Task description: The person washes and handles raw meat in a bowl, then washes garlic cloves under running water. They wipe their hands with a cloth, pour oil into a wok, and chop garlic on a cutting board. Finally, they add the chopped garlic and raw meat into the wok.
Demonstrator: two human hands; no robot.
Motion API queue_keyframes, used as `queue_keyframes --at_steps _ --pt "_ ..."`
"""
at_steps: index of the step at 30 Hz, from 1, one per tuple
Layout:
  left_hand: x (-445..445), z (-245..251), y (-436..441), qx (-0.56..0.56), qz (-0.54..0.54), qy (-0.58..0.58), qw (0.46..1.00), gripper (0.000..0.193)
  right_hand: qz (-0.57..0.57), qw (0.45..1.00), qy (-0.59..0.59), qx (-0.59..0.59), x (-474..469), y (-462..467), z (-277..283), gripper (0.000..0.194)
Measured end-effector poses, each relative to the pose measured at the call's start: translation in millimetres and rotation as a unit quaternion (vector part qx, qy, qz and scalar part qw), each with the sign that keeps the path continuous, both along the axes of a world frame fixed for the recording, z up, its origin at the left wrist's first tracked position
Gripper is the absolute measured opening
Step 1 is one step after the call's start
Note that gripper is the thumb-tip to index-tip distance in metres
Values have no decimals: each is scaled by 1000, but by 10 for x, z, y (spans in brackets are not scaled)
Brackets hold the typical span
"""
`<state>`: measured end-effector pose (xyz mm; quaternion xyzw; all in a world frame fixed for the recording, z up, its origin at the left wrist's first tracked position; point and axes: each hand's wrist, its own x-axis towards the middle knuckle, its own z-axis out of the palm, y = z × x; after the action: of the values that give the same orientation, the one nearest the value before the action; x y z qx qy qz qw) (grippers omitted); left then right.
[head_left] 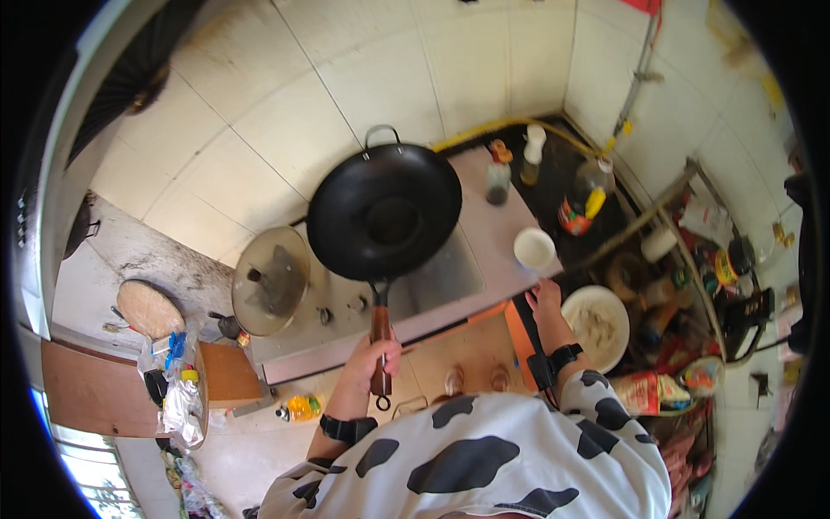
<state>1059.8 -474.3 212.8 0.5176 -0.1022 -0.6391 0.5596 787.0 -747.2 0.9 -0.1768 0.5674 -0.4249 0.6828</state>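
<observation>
My left hand (376,363) grips the wooden handle (380,324) of a black wok (389,214), tilted above the gas stove (447,272); the wok's inside looks empty. My right hand (546,300) is by the counter's front right corner, just below a small white bowl (534,249); whether its fingers touch or hold anything cannot be told. A glass lid (271,282) with a dark knob lies left of the wok. Right of my right hand is a large white bowl (594,327) with pale contents.
A glass jar (498,181), a white-topped bottle (533,152) and a plastic bottle with an orange label (577,211) stand behind the small bowl. A cluttered rack (690,259) fills the right. Left are a round wooden board (150,308) and plastic bags; an oil bottle (303,409) is on the floor.
</observation>
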Motion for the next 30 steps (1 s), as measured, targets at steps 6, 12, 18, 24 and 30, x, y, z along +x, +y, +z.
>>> queue_keyframes --at_steps 6,12,18,24,30 --pt "-204 254 44 -26 -30 -52 998 18 242 967 -82 15 -13 958 806 11" --pt "-401 310 6 -17 -55 -61 996 19 484 870 -82 -52 -19 1428 1236 20" --pt "-612 328 1 -13 -67 -101 992 19 475 875 -82 -35 -474 1432 1178 23" --pt "-702 411 -13 0 -77 -140 987 19 408 908 -90 -40 -648 1105 586 21" --pt "-742 437 -5 18 -74 -176 981 19 141 978 137 -68 -233 -279 -50 34"
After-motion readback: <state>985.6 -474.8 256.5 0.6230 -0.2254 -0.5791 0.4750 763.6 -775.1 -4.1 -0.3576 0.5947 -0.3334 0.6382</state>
